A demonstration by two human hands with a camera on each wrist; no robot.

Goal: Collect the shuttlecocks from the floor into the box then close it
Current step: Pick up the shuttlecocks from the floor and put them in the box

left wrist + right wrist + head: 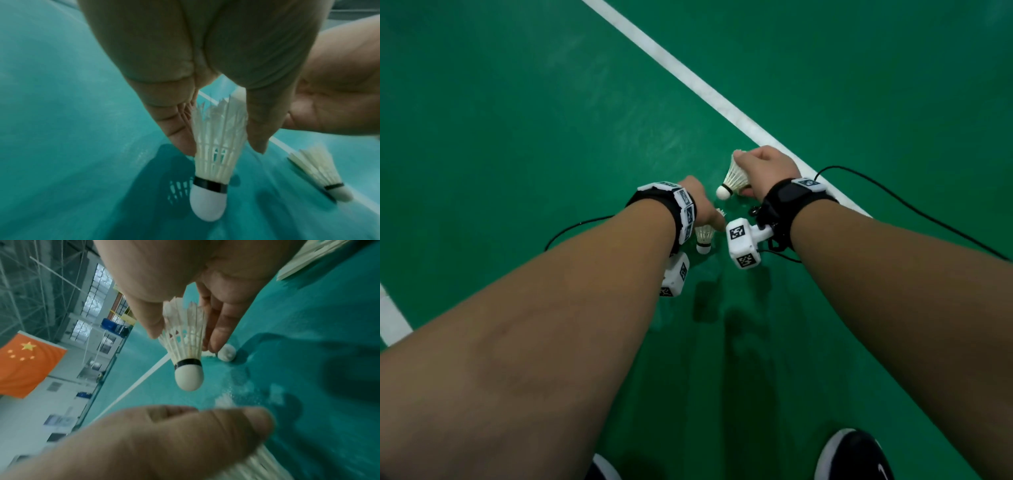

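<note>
- My left hand (700, 205) pinched a feather shuttlecock (214, 155) by its skirt, cork down.
- My right hand (765, 171) pinched another shuttlecock (732, 178) the same way.
- Both hung just above the green court floor (534, 120), near a white line (702, 85).

Even, dim indoor light with a pale sheen on the green floor (551, 120) ahead; soft dark shadows (709, 301) fall beneath the wrists. Both wrist views are soft and teal-tinted — the near left hand (164, 443) is blurred. Daylight glares through windows (98, 288), and straight lines bend toward the edges.
</note>
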